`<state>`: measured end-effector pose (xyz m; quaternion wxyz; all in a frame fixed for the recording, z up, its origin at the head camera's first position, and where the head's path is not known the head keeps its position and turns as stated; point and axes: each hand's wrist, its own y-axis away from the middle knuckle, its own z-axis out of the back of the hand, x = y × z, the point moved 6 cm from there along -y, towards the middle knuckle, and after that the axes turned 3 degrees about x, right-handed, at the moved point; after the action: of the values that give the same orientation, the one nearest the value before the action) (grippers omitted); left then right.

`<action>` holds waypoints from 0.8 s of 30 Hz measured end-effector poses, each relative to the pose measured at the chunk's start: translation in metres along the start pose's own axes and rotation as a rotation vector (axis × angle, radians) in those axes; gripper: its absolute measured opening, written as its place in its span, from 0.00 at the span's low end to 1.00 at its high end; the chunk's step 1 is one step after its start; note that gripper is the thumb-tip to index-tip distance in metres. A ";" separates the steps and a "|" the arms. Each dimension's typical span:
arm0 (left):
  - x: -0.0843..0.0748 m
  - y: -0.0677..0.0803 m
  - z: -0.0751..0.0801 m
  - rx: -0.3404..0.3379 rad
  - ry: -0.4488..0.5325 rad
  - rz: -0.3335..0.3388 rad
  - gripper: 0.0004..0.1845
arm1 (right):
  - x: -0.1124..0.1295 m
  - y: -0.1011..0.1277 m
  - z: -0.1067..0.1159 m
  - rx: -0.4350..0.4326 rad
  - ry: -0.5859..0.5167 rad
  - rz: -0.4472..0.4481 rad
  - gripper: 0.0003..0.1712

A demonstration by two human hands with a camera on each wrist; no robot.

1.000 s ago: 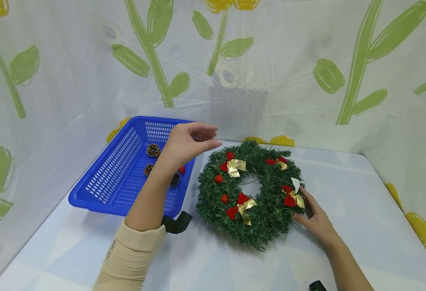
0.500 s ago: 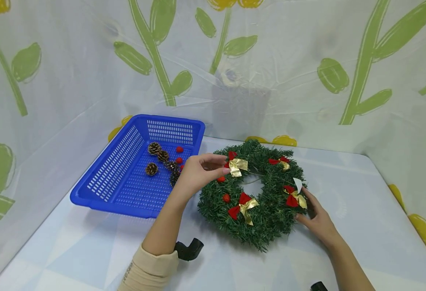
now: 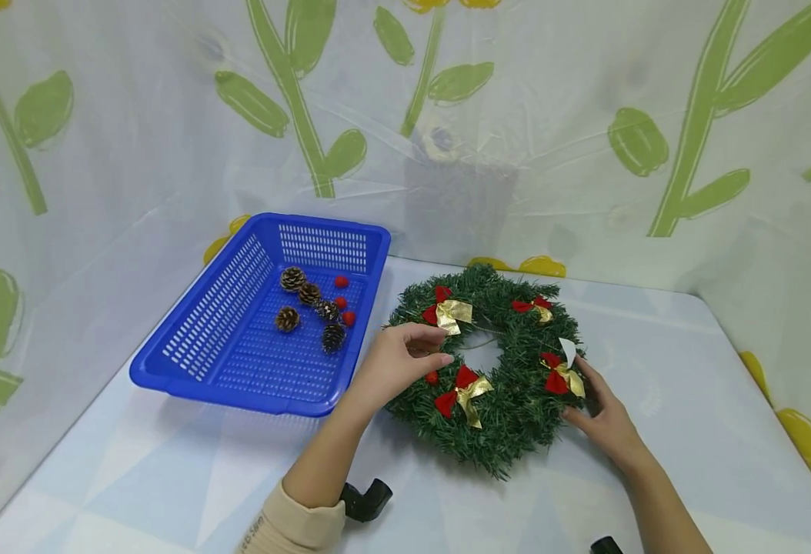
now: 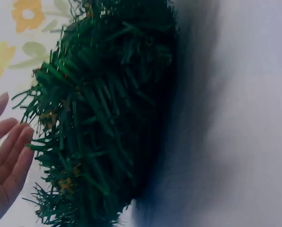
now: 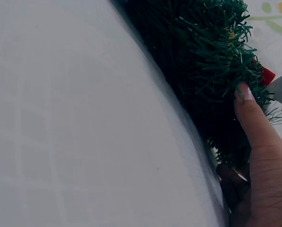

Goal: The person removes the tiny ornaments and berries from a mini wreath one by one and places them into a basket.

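Observation:
A green Christmas wreath (image 3: 516, 419) lies on the table, carrying several red-and-gold bows (image 3: 474, 395). My left hand (image 3: 398, 360) hovers over the wreath's left side, thumb and fingers apart with nothing seen between them. In the left wrist view, the fingers of that hand (image 4: 8, 170) look fairly straight beside the greenery. A red berry-like ball (image 3: 431, 378) shows just under the left hand. My right hand (image 3: 608, 422) grips the wreath's right edge. The right wrist view shows its thumb (image 5: 257, 123) pressed on the greenery, with the other fingers low at the edge, partly hidden.
Left of the wreath stands a blue plastic basket (image 3: 239, 398). Several pine cones (image 3: 286, 318) and 3 red balls (image 3: 341, 302) lie in it. A white tag (image 3: 568, 351) sticks up near the right hand. Flowered sheeting (image 3: 530, 154) rises behind the table.
My left hand has come from above the basket's right side down and rightward over the wreath, uncovering the basket's contents. The right hand stays on the wreath's edge.

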<state>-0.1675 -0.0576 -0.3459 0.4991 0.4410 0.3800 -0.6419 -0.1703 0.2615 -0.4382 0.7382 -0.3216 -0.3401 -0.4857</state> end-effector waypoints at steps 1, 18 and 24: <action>0.001 0.000 -0.001 0.002 -0.012 -0.004 0.20 | 0.000 0.000 0.000 -0.001 0.003 -0.006 0.49; 0.022 -0.004 -0.009 0.041 -0.213 0.051 0.20 | 0.002 -0.002 0.002 -0.002 -0.005 0.019 0.50; 0.029 -0.006 -0.011 0.101 -0.293 0.054 0.22 | 0.000 -0.002 0.001 0.012 -0.033 0.004 0.50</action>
<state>-0.1741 -0.0553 -0.3760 0.5436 0.3772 0.2585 -0.7039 -0.1720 0.2617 -0.4377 0.7352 -0.3259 -0.3546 -0.4770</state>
